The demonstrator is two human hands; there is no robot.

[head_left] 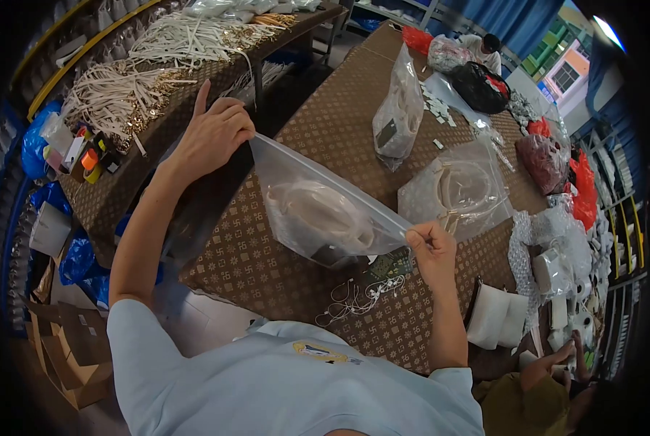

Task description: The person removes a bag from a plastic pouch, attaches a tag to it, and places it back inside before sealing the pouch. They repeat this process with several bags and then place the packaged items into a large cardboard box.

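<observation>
One translucent bag (307, 207), edge taut, between left grip (212, 136) and right grip (433, 252)

Room left of cables (372, 292); second bag (485, 190) beyond right hand (434, 251).

This looks like a workshop. One cloth-covered desk (92, 200) is heaped with pale straps (118, 102); a longer desk (230, 254) carries filled clear bags (459, 192), bubble wrap (522, 251) and small white cards (437, 109). Loaded shelves (78, 52) stand at the side, and another person (481, 49) is at the far end.
</observation>
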